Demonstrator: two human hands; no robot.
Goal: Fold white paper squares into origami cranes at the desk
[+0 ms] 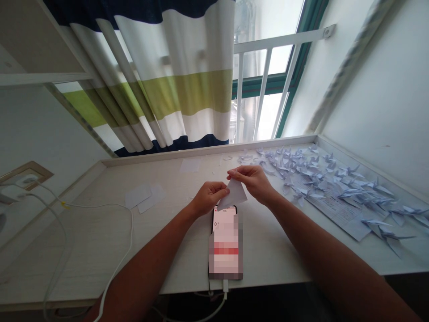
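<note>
Both hands hold one small folded sheet of pale paper (234, 194) in the air above the desk. My left hand (208, 197) pinches its left edge with closed fingers. My right hand (253, 181) pinches its upper corner between thumb and fingers. The paper forms a triangle that points up. A phone (226, 243) lies flat on the desk right below the hands, its screen lit.
Many folded paper cranes (318, 179) cover the desk's right side, over a printed sheet (338, 210). Loose paper squares (142, 197) lie to the left. A white cable (127, 232) runs over the desk (100, 241) from a wall socket (23, 179). A striped curtain (174, 89) and window bars stand behind.
</note>
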